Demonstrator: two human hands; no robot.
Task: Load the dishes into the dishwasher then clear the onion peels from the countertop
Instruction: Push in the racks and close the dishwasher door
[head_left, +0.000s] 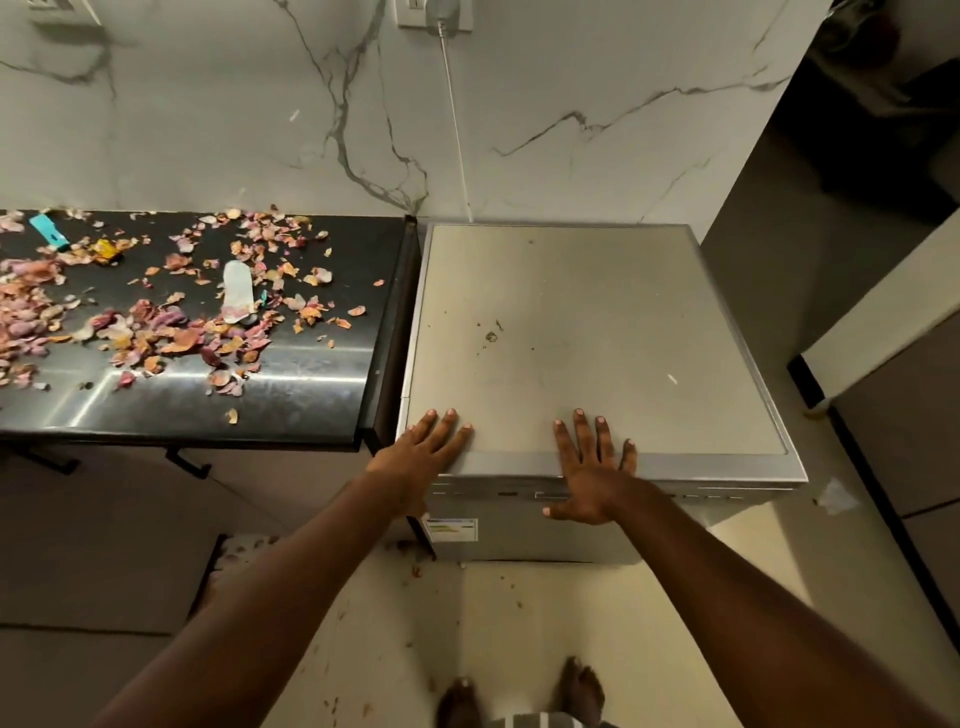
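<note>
A silver freestanding dishwasher (587, 332) stands against the marble wall with its door closed. My left hand (421, 457) lies flat on the front left corner of its top, fingers straight and spread. My right hand (592, 467) lies flat on the front edge near the middle, thumb hanging over the control strip. Pink and orange onion peels (171, 322) are scattered over the black countertop (311, 374) to the left of the dishwasher. No dishes are in view.
On the countertop among the peels lie a white plastic wrapper (238, 291), a teal lighter (49, 231) and a yellow scrap (105, 249). A white cable (457, 130) runs down the wall behind the dishwasher. Some peels lie on the floor (244, 545). A cabinet (883, 332) stands at right.
</note>
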